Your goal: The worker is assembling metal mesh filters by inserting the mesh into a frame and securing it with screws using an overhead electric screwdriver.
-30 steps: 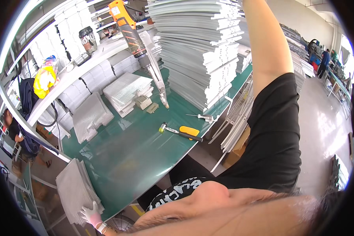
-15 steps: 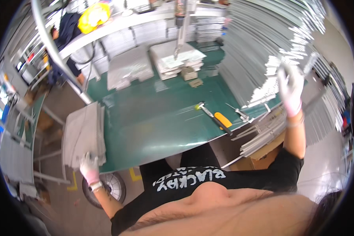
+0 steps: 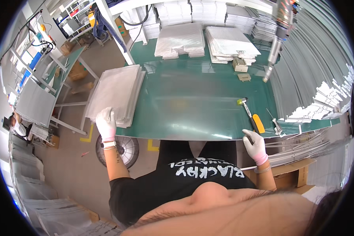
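Observation:
My left hand, in a white glove with a pink cuff, touches the near edge of a stack of pale grey panels at the table's left side. Its fingers lie over the top panel with a slight bend; their undersides are hidden. At the table's near edge, my right hand, gloved alike, is open with its fingers apart and nothing in them. Just beyond it, a hammer with a green-yellow head rests beside a yellow-handled tool. A thin pointed tool lies farther right.
A tall bank of stacked grey strips fills the right side. A power driver hangs over the green table. Panel stacks and a small metal block stand at the back. A round fan is below left.
My right hand has come down and left from the tall strip bank to the table's near edge. My left hand remains at the panel stack. The view has swung left.

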The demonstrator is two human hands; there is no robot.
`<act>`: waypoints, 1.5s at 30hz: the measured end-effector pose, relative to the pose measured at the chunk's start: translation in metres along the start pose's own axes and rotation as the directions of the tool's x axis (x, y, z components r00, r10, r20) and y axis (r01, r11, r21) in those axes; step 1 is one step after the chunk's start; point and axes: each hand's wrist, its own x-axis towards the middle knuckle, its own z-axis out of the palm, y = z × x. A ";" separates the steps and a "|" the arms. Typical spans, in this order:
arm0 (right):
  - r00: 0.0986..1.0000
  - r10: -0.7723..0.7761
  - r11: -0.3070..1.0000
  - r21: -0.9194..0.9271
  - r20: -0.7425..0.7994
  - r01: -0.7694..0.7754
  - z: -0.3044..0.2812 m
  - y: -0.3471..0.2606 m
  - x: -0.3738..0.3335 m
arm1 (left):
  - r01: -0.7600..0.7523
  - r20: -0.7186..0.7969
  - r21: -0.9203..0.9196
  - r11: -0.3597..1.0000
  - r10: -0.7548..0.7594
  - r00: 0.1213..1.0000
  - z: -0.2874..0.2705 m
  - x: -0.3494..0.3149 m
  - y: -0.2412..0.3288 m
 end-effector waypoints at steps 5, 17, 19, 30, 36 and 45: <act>1.000 0.003 0.999 0.042 -0.003 -0.003 0.010 0.004 0.004 | 0.043 -0.132 0.030 0.999 -0.039 0.990 -0.006 0.003 -0.009; 0.988 -0.042 0.997 0.076 0.145 0.031 0.051 0.011 0.002 | -0.135 0.401 0.060 0.989 0.100 0.911 -0.014 -0.010 -0.055; 0.987 -0.050 0.996 0.078 0.151 0.038 0.052 0.009 0.003 | -0.193 0.425 0.006 0.981 0.172 0.889 -0.014 -0.001 -0.060; 0.979 0.011 0.984 0.173 0.202 -0.047 0.069 0.016 0.000 | 0.499 0.486 -0.249 0.830 -0.339 0.806 -0.025 0.028 -0.082; 0.899 -0.295 0.942 0.254 0.322 0.218 0.139 -0.069 0.090 | 0.656 0.316 -0.135 0.742 -0.596 0.739 0.026 0.001 -0.218; 0.886 -0.279 0.832 0.555 0.370 0.030 0.352 -0.199 0.195 | 0.652 0.166 0.235 0.721 -0.691 0.703 -0.010 0.018 -0.262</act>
